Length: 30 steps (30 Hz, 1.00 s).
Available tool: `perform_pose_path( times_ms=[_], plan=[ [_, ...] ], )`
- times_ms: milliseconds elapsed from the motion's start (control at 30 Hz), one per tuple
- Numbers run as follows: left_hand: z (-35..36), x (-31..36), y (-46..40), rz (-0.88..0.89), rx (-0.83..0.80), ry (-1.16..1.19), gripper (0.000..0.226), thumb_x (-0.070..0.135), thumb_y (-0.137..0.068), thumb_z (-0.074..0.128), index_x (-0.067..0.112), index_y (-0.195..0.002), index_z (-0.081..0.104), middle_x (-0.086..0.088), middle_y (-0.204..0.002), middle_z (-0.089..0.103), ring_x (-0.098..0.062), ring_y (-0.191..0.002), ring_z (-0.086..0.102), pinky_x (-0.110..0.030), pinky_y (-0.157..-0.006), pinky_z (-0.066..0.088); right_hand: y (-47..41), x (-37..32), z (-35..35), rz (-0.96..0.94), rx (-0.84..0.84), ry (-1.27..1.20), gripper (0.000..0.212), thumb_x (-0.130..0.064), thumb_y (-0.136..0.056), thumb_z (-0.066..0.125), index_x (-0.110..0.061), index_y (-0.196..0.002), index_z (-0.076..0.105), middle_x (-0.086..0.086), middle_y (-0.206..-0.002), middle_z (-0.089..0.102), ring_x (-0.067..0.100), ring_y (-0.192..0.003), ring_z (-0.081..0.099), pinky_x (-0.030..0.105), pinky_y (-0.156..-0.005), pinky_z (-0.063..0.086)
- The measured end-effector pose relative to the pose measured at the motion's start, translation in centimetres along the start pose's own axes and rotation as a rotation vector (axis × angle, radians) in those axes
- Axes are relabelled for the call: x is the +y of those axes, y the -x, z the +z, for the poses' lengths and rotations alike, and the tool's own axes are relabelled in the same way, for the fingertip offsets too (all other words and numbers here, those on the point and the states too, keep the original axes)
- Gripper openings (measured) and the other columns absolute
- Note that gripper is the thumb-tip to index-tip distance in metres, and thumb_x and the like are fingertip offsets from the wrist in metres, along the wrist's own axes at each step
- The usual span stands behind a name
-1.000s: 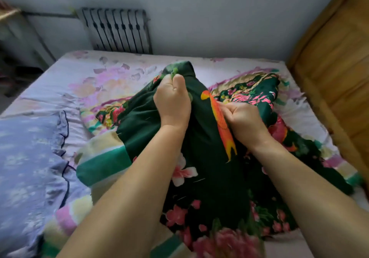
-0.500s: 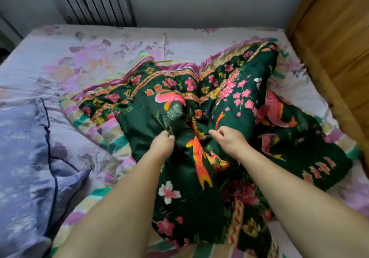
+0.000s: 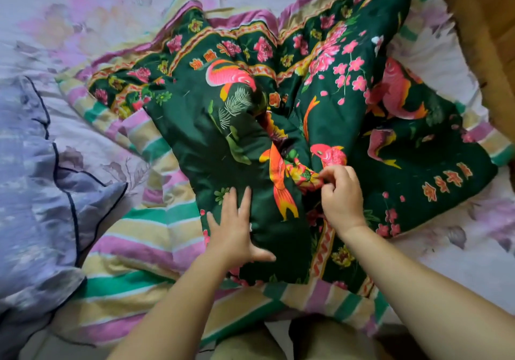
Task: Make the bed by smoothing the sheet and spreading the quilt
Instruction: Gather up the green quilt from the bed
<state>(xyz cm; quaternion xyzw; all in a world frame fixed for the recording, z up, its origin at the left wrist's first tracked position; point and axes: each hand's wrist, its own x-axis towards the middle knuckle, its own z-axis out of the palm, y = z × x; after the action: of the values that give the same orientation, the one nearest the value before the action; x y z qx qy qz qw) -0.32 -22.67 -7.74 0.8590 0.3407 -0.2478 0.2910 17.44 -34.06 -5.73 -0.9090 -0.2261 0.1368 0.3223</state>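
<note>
Hands at the near edge of the bunched quilt (image 3: 211, 136): left hand (image 3: 234, 231) flat, fingers spread on the green cloth, right hand (image 3: 341, 192) pinching a central fold, heap running away up the bed across the sheet (image 3: 92, 17), both equally near.

Orange characters on the quilt (image 3: 223, 125), too small and blurred to read

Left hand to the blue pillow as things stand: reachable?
Probably yes. The left hand lies flat and open on the green quilt, holding nothing; the blue pillow sits to its left, with only the quilt's flat striped lining between them.
</note>
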Motion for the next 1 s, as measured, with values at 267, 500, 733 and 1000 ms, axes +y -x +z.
perform_pose_path(
  times_ms=[267,500,733,1000],
  plan=[
    [2.9,-0.2,-2.2,-0.216,0.0,-0.202,0.139,0.054,-0.062,0.079,0.014,-0.146,-0.025,-0.018,-0.155,0.004,-0.03,-0.146,0.005,-0.057,-0.111,0.02,2.8,6.9,3.7,0.244,-0.742,0.633,0.078,-0.013,-0.085,0.059,-0.015,-0.15,0.015,0.016,-0.153,0.017,0.033,-0.139,0.023,0.041,-0.111,0.031],
    [3.3,-1.1,-4.4,-0.179,0.182,-0.184,0.031,0.013,-0.079,0.061,0.009,-0.109,0.056,-0.012,-0.111,0.061,-0.032,-0.105,0.056,-0.038,-0.078,0.045,1.6,7.9,7.3,0.078,-0.841,0.802,0.059,-0.03,-0.095,0.046,-0.027,-0.149,0.023,0.004,-0.156,0.019,0.029,-0.144,0.013,0.047,-0.115,0.014],
    [1.3,-1.4,-1.2,-0.207,0.295,0.161,0.01,0.006,-0.075,0.055,0.01,-0.081,0.062,-0.013,-0.084,0.067,-0.036,-0.085,0.059,-0.035,-0.068,0.047,3.7,6.4,5.4,0.136,-0.649,0.437,0.034,-0.017,-0.091,0.049,-0.014,-0.126,0.047,0.015,-0.12,0.06,0.035,-0.111,0.057,0.04,-0.09,0.048],
    [1.7,-2.2,1.4,-0.178,0.382,0.35,0.009,-0.001,-0.076,0.051,0.008,-0.074,0.053,-0.005,-0.069,0.057,-0.028,-0.071,0.053,-0.033,-0.059,0.042,6.2,6.7,4.1,-0.076,-0.822,0.785,0.072,-0.018,-0.091,0.051,-0.024,-0.152,0.012,0.005,-0.158,0.012,0.026,-0.146,0.007,0.054,-0.114,0.013]
  ],
)
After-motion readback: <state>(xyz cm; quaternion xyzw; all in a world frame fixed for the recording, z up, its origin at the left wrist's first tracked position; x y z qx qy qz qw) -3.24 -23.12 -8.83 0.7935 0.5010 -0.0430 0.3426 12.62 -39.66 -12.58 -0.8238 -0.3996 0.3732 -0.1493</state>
